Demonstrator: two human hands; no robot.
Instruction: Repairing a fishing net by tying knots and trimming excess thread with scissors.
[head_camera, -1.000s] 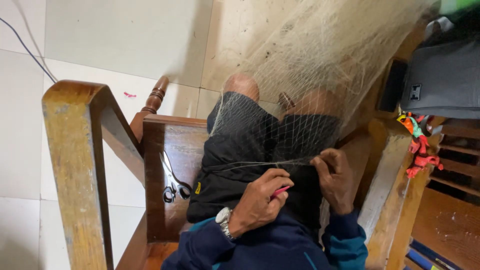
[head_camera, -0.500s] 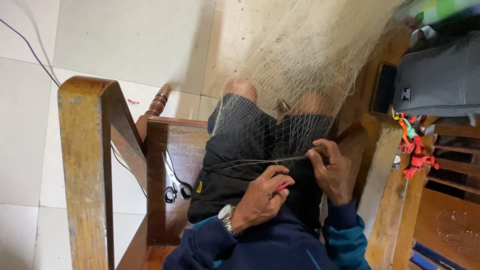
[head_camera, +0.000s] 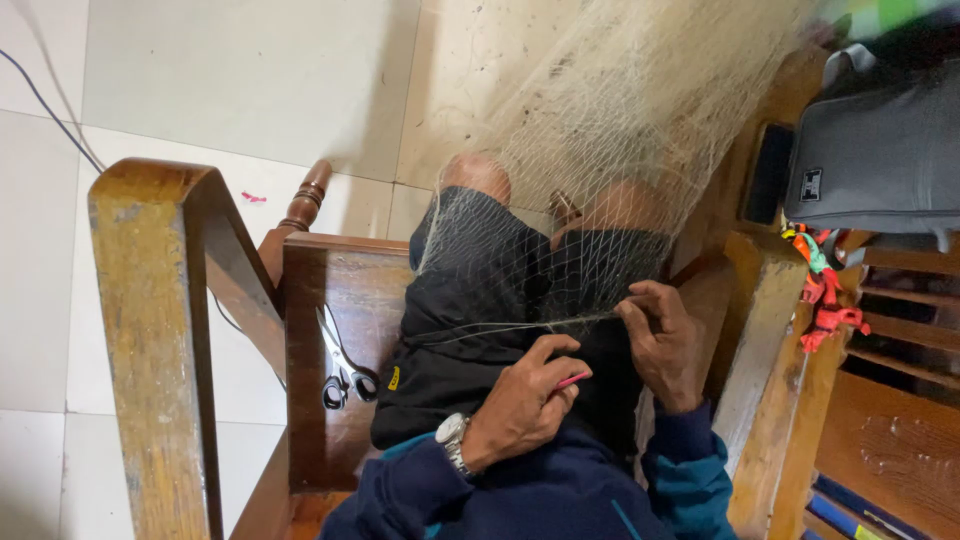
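Note:
A pale fishing net (head_camera: 640, 120) drapes from the upper right down over my knees and black shorts (head_camera: 470, 330). My left hand (head_camera: 520, 405), with a watch on the wrist, grips a slim pink netting needle (head_camera: 572, 380) over my lap. My right hand (head_camera: 660, 340) pinches the edge cord of the net, which runs taut to the left across my thighs. The two hands are close together, the right slightly higher.
Black-handled scissors (head_camera: 342, 365) lie on the wooden seat (head_camera: 330, 300) left of my leg. A wooden armrest (head_camera: 150, 330) rises at left. A grey bag (head_camera: 880, 150) and orange-red cords (head_camera: 825, 290) sit at right by another wooden chair. White tiled floor lies beyond.
The view has shifted slightly. My left hand with the pink needle has drawn a little away from the right hand, which keeps pinching the net cord.

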